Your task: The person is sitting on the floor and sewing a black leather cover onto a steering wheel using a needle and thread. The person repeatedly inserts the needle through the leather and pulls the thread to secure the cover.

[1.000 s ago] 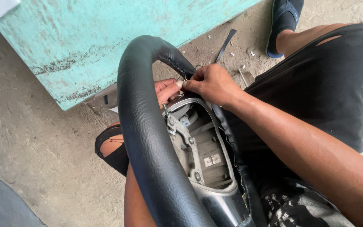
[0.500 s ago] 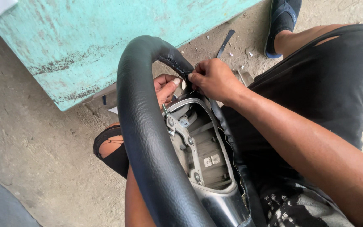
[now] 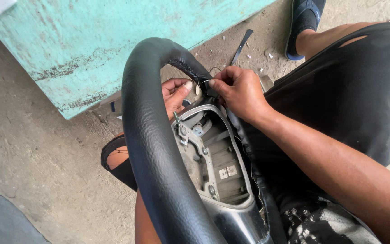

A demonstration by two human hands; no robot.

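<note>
A steering wheel wrapped in black leather stands on edge across my lap, its grey metal hub facing me. My right hand pinches something very small, apparently a needle and thread, at the stitched seam on the inner rim near the top. My left hand sits behind the rim, thumb pressed against the cover beside that seam. Most of its fingers are hidden by the wheel.
A worn turquoise panel rises at the top left. Bare concrete floor lies around me. A black strip and small scraps lie on the floor near my blue shoe. My other foot in a black sandal is under the wheel.
My right hand has shifted slightly along the seam at the top of the rim. The wheel and left hand stay almost as they were.
</note>
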